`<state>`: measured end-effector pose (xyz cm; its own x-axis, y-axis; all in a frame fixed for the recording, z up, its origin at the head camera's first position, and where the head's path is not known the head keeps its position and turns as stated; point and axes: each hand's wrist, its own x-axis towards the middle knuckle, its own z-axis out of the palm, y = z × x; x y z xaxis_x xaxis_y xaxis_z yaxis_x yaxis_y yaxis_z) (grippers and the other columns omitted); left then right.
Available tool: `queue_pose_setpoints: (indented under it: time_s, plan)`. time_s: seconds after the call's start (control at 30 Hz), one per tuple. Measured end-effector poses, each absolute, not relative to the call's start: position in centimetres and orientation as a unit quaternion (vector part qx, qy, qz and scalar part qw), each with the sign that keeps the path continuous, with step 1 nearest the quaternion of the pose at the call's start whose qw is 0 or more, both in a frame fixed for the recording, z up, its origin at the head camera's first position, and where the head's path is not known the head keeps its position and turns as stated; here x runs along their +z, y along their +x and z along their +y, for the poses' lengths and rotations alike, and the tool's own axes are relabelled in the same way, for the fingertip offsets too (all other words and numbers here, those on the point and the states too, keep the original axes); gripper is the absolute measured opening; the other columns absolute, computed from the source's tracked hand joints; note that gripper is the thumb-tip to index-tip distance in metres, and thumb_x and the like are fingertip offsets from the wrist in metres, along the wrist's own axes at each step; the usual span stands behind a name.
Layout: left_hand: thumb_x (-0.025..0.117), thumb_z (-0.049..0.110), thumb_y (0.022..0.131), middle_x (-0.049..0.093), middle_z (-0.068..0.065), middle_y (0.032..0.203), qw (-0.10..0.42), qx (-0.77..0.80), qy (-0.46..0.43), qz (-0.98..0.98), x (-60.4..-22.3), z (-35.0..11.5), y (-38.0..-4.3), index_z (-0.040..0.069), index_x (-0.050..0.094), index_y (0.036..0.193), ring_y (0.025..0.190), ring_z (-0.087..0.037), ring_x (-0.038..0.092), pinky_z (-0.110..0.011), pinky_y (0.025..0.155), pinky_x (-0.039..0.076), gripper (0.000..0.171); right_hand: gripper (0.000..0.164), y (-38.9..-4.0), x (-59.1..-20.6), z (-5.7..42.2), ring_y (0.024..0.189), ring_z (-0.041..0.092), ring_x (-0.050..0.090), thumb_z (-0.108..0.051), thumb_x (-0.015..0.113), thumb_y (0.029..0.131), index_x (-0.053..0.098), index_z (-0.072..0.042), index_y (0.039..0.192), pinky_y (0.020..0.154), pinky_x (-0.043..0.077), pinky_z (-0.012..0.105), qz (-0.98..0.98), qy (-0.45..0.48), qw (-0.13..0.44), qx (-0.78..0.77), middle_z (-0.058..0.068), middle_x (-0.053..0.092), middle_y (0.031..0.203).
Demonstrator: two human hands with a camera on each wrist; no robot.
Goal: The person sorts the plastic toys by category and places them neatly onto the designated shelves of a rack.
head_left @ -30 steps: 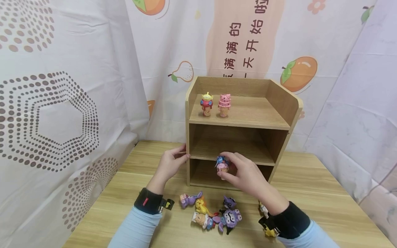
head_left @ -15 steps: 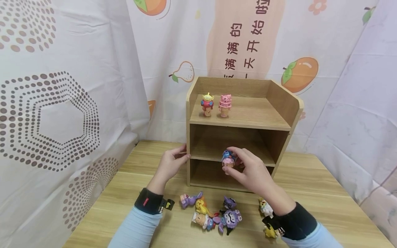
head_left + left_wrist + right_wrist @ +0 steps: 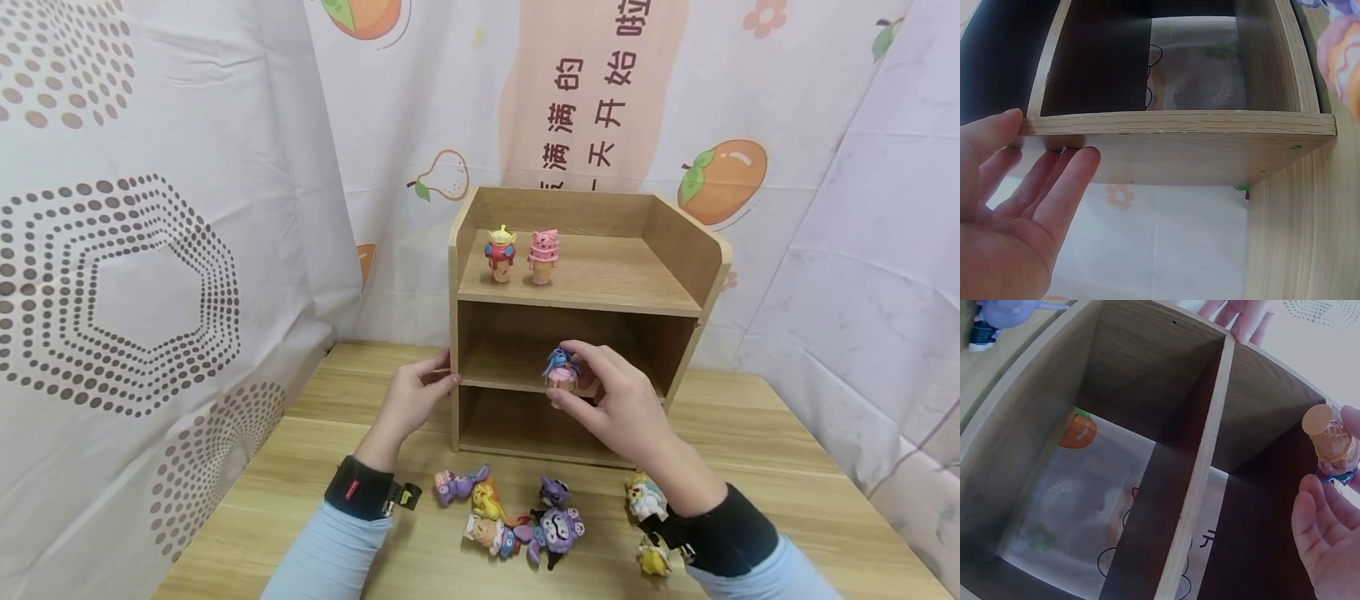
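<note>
In the head view my right hand [image 3: 626, 400] pinches a small figurine [image 3: 562, 371] with a blue top, pink middle and cone base between thumb and fingers. It is in front of the middle compartment of the wooden shelf [image 3: 577, 306]. The figurine's cone [image 3: 1334, 440] shows in the right wrist view, apart from the boards. My left hand [image 3: 412, 402] touches the shelf's left side panel. In the left wrist view its thumb [image 3: 1000, 125] rests at the front edge, while the fairly straight fingers lie against the outer face. A red-and-yellow figurine [image 3: 500, 254] and a pink figurine [image 3: 543, 257] stand on the top board.
Several figurines lie on the table before the shelf, among them a purple one [image 3: 557, 529] and a yellow one [image 3: 487, 500]. A white-and-yellow figurine [image 3: 645, 497] and another yellow one [image 3: 654, 560] lie near my right wrist. A printed curtain [image 3: 405, 275] hangs behind.
My right hand has risen and moved slightly right with the blue-and-pink figurine, from the lower opening to the middle one. My left hand has stayed at the side panel.
</note>
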<state>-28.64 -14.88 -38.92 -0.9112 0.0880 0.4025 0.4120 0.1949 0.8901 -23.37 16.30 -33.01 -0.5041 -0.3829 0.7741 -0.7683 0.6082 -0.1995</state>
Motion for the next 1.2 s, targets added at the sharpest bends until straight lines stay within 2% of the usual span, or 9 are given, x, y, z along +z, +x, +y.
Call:
queue_pose_setpoints:
  time_s: [0.17,0.27,0.63,1.03,1.2]
  plan:
    - [0.074,0.004,0.093,0.063,-0.018,0.134,0.131,-0.613,-0.164,-0.761,-38.9,-14.9,-28.7,0.001,0.060,0.138,0.112,-0.034,0.068,-0.028,0.084,0.060,0.048,0.070,-23.4,-32.2,16.4,0.078,0.012,0.057,-0.020,0.092,0.075,0.060,-0.010,0.137,0.057,0.045,0.014,-0.813,0.353,0.378,0.267,0.000,0.062,0.101]
    - [0.074,0.004,0.093,0.063,-0.018,0.135,0.131,-0.611,-0.165,-0.763,-39.0,-14.9,-28.7,0.001,0.060,0.138,0.112,-0.034,0.068,-0.028,0.084,0.060,0.048,0.069,-23.5,-31.7,16.5,0.079,0.012,0.056,-0.021,0.092,0.075,0.061,-0.010,0.136,0.058,0.041,0.012,-0.809,0.353,0.390,0.261,0.001,0.061,0.098]
    - [0.075,0.005,0.093,0.063,-0.016,0.135,0.132,-0.606,-0.168,-0.766,-39.1,-15.0,-28.8,0.003,0.060,0.138,0.112,-0.032,0.068,-0.028,0.085,0.059,0.048,0.069,-23.4,-30.4,16.7,0.079,0.012,0.057,-0.019,0.092,0.074,0.061,-0.011,0.136,0.063,0.047,0.025,-0.802,0.344,0.411,0.264,0.002,0.063,0.100]
    - [0.074,0.003,0.092,0.063,-0.020,0.134,0.146,-0.600,-0.176,-0.766,-39.0,-14.9,-28.6,0.000,0.060,0.138,0.111,-0.035,0.068,-0.031,0.086,0.060,0.048,0.067,-23.2,-28.6,17.1,0.080,0.016,0.053,-0.029,0.087,0.079,0.061,-0.009,0.137,0.063,0.039,0.025,-0.799,0.327,0.440,0.246,0.007,0.062,0.097]
    - [0.074,0.003,0.092,0.063,-0.019,0.134,0.145,-0.602,-0.176,-0.765,-39.0,-15.0,-28.6,0.001,0.060,0.137,0.111,-0.034,0.068,-0.030,0.085,0.060,0.048,0.067,-23.3,-27.8,17.3,0.076,0.017,0.050,-0.028,0.088,0.077,0.062,-0.007,0.135,0.061,0.037,0.026,-0.793,0.324,0.456,0.242,0.008,0.060,0.093]
